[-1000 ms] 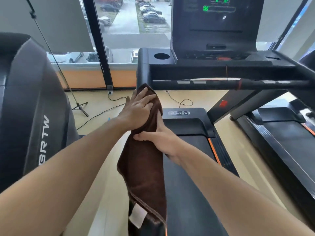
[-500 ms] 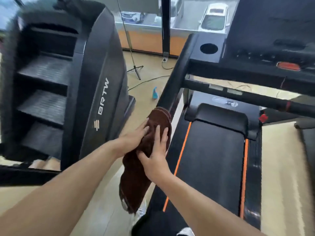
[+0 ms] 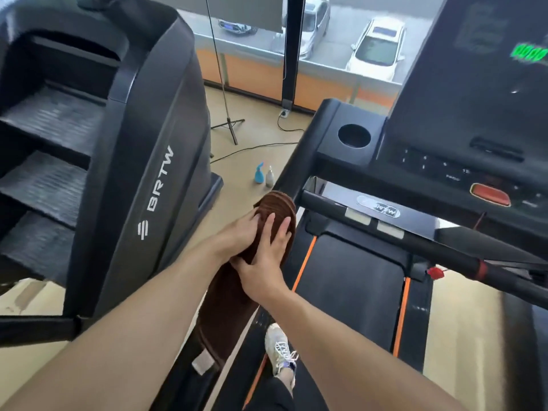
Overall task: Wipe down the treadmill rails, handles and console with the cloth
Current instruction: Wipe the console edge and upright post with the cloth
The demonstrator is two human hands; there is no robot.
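Left of the hands stands one big stair machine (image 3: 98, 161), its side panel lettered "BRTW" in white beside a striped logo; three ribbed steps show inside it. Right of the hands is one treadmill (image 3: 355, 280) with two orange stripes along its belt. Its console (image 3: 462, 114), up and right of the hands, shows blurred green digits that cannot be read, small white key markings too blurred to read, one red button (image 3: 490, 194) and one round cup hole (image 3: 354, 135). An oval badge (image 3: 379, 206) below the console carries the same letters, seen upside down.

One brown cloth (image 3: 237, 280) is draped over the treadmill's left rail (image 3: 292, 170) and hangs down under both hands, a pale tag (image 3: 203, 362) at its low end. The left hand (image 3: 237, 235) grips the cloth from the left, fingers curled round it. The right hand (image 3: 267, 256) lies flat on the cloth, fingers straight and slightly spread, pressing it to the rail.

Beyond the hands, two small bottles (image 3: 264, 175) stand on the floor, one blue, one pale. Below the hands, one white shoe (image 3: 280, 348) rests on the belt edge.
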